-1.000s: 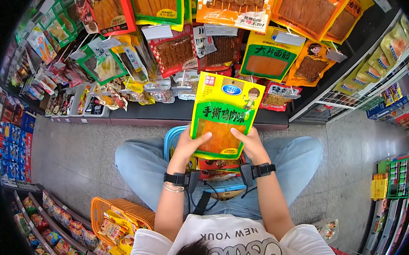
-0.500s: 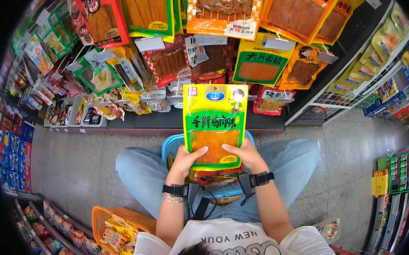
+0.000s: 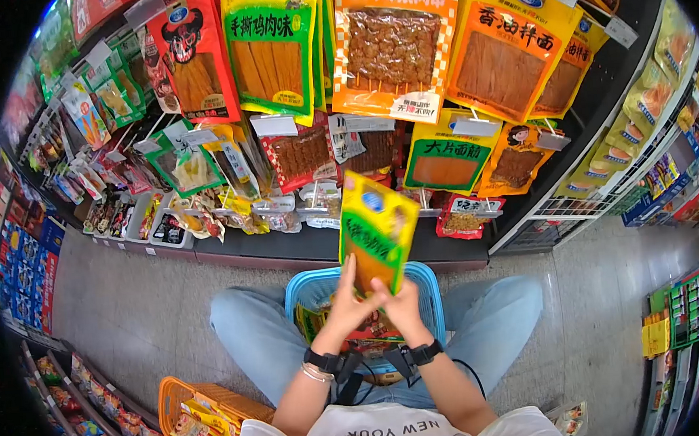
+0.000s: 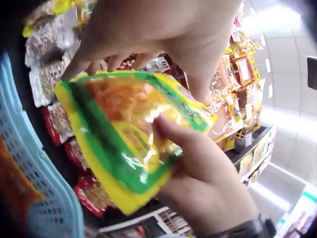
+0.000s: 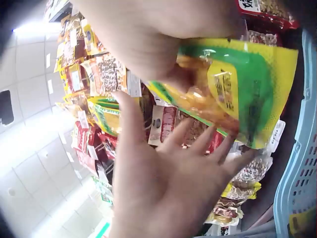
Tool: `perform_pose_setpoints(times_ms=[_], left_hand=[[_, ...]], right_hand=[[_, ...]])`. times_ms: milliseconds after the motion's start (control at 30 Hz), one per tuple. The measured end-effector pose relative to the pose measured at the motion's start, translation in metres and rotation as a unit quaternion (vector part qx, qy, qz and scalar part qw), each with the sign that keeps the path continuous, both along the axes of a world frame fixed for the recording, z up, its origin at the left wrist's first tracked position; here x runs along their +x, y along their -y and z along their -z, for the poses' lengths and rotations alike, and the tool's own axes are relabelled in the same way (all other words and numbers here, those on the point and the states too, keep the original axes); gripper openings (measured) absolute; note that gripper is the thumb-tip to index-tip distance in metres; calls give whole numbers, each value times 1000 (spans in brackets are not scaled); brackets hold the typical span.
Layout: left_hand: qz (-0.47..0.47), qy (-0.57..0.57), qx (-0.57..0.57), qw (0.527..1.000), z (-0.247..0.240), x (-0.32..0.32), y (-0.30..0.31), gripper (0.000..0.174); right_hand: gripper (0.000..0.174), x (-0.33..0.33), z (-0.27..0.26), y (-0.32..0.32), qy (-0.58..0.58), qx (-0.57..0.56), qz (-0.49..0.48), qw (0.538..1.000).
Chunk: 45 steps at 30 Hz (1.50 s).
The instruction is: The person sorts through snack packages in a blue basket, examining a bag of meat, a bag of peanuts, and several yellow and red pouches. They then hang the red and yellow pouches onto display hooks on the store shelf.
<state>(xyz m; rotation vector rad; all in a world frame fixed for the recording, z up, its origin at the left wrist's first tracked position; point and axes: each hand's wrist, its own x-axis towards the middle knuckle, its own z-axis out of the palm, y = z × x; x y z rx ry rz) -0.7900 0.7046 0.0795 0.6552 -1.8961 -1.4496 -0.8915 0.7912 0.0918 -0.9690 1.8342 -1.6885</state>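
Observation:
A yellow-and-green snack packet (image 3: pixel 378 230), with an orange-brown food window, is held up tilted over the blue basket (image 3: pixel 431 293). My right hand (image 3: pixel 403 305) grips its lower part, the thumb (image 4: pixel 171 130) lying across the front in the left wrist view. Beside the packet, my left hand (image 3: pixel 345 306) has its fingers extended along the edge. The right wrist view shows the left palm (image 5: pixel 171 183) spread open, fingertips right at the packet's edge. Several other packets (image 3: pixel 373 328) lie inside the blue basket between the legs, partly hidden by the hands.
Ahead, a shelf rack carries hanging snack packets, among them a yellow-green one (image 3: pixel 271 57) and an orange skewer one (image 3: pixel 392 45). An orange basket (image 3: pixel 216 393) with yellow packets stands on the floor at left. Curved shelves (image 3: pixel 94 390) flank it; a wire rack (image 3: pixel 606 172) stands at right.
Both hands held the packet upright by its lower sides. Now it is lower and turned at a slant, the hands have come together, and the left fingers have straightened off it.

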Motion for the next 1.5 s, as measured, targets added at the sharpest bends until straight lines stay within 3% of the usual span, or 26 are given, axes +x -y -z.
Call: perform_pose_setpoints(times_ms=[67,100,167,200,267,367,433,500,600,700,800,900,933,1033,1067,1100,1167,1300,1333,1433,1467,1500], left_hand=[[37,-63,86,994,-8,-7,-10,98],[2,-92,110,990,-5,-9,-9,73],[-48,-170,329,928,-9,-3,-3,45],[-69,-184,366,910,-27,3,-2,30],[-89,-189,353,912,-16,13,7,31],[-98,-187,337,917,-16,25,12,32],[-82,-189,334,920,-14,32,16,32],[-78,-185,341,918,-18,35,16,32],[-71,-180,337,922,-18,37,16,31],[-61,-170,317,931,-13,38,16,30],[-80,-182,323,925,-19,34,14,30],[-98,-180,329,922,-22,33,14,32],[-102,-175,328,923,-22,33,14,34],[-119,-237,346,900,-39,25,3,31],[-93,-225,360,901,-35,26,3,38],[-75,-220,368,900,-33,26,1,39],[-40,-209,382,899,-35,23,-3,43],[112,-199,347,909,-41,32,-1,48],[132,-213,320,914,-39,32,3,47],[36,-134,322,937,-53,37,11,46],[6,-140,301,943,-52,37,18,52],[-40,-135,260,955,-54,35,25,57]], right_hand=[[41,12,-4,8,-29,-28,-65,997],[48,11,-6,2,-157,-52,-73,983],[47,11,-12,-4,-204,-39,-107,972],[46,8,-18,-6,-172,-37,-118,977],[41,0,-28,-7,-101,-43,-105,988],[46,-21,-36,-8,-226,-26,-2,974],[45,-25,-35,-7,-152,-24,35,987],[37,-31,-20,-6,77,-66,-58,993],[34,-35,5,-7,124,-40,-112,985],[36,-33,12,-8,114,-42,-99,988],[42,-21,-3,-6,82,-76,-29,993],[54,-14,-21,-10,-99,4,34,994],[65,-17,-19,-11,-130,2,14,991],[74,-9,-22,-8,-71,-23,-100,992],[87,-3,-22,-7,-81,-6,-145,986],[99,6,-24,-4,-9,-12,-205,979],[109,14,-22,-2,-110,24,-216,970],[98,15,-17,5,90,-14,-234,968],[74,14,-16,5,51,-29,-196,979],[55,-4,1,3,126,-5,-211,969],[41,-6,2,4,123,9,-199,972],[39,-9,1,3,134,12,-195,971]])
